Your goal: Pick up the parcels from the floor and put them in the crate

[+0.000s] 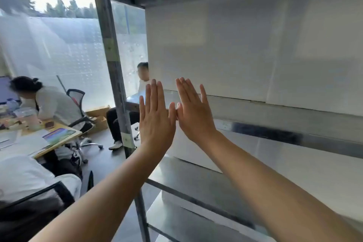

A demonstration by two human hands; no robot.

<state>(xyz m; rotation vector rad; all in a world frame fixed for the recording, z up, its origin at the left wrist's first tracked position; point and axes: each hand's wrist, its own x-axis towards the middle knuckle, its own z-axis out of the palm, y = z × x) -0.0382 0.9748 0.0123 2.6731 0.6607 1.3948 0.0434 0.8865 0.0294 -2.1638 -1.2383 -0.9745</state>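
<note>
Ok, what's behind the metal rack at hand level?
Behind the metal rack a plain white panel fills the view; whether it is wall or box I cannot tell. The left hand and right hand, both open, cover a small patch of it.

Bare hands, bare forearms in the head view.
The left hand (156,117) and right hand (193,113) have long, slender fingers; both forearms are unclothed.

left hand (156,119) raised flat, right hand (194,113) alongside (thumbs touching)
</note>
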